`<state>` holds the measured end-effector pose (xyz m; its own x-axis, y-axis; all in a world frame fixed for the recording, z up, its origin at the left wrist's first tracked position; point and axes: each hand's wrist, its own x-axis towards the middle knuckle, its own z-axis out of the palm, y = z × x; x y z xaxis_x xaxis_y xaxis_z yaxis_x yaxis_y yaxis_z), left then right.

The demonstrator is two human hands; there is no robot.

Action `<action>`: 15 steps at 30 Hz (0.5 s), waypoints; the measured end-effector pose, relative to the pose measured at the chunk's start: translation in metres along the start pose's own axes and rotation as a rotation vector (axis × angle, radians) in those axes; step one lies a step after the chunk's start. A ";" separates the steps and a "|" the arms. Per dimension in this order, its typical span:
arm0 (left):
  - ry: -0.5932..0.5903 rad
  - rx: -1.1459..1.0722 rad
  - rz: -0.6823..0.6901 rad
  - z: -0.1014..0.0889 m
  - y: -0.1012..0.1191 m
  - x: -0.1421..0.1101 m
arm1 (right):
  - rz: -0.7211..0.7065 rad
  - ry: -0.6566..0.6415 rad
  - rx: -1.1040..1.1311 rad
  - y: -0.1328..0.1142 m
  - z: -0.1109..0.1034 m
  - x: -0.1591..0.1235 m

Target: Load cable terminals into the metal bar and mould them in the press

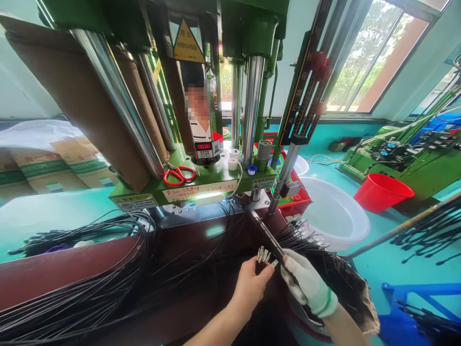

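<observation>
Left hand (250,288) pinching metal cable ends (263,254), right hand (309,283) gripping a black strip (272,240)

Closest to you in the head view, your bare left hand has its fingers (257,271) together around that small metal cluster. Your right hand wears a white glove with a green band, its fingers (295,269) clamped on the strip. Black cables (324,259) fan out from beneath the glove toward a brown-edged container at 4 o'clock. A long cable bundle (86,288) sprawls across the brown surface (46,274) at 9 o'clock. A green press (212,192) with chrome columns stands at 12 o'clock, red-handled scissors (179,175) lying on its bed. Behind it stands a co-worker (200,137). A white tub (331,211) sits at 1 o'clock and a red bucket (383,190) at 2 o'clock.
</observation>
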<state>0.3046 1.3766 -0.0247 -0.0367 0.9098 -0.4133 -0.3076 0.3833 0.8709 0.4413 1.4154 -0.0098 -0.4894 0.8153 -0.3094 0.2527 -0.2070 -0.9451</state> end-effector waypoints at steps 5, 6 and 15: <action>0.009 0.081 0.018 0.004 0.003 0.002 | -0.052 0.065 0.356 0.008 0.012 0.008; 0.017 0.091 0.014 0.004 0.004 0.002 | -0.059 0.062 0.367 0.008 0.012 0.010; 0.108 0.308 0.302 -0.002 0.005 0.001 | -0.127 0.083 0.306 0.016 0.015 0.011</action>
<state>0.3013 1.3791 -0.0209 -0.1851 0.9728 -0.1391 0.0289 0.1469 0.9887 0.4280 1.4129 -0.0299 -0.4282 0.8836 -0.1893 -0.0739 -0.2430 -0.9672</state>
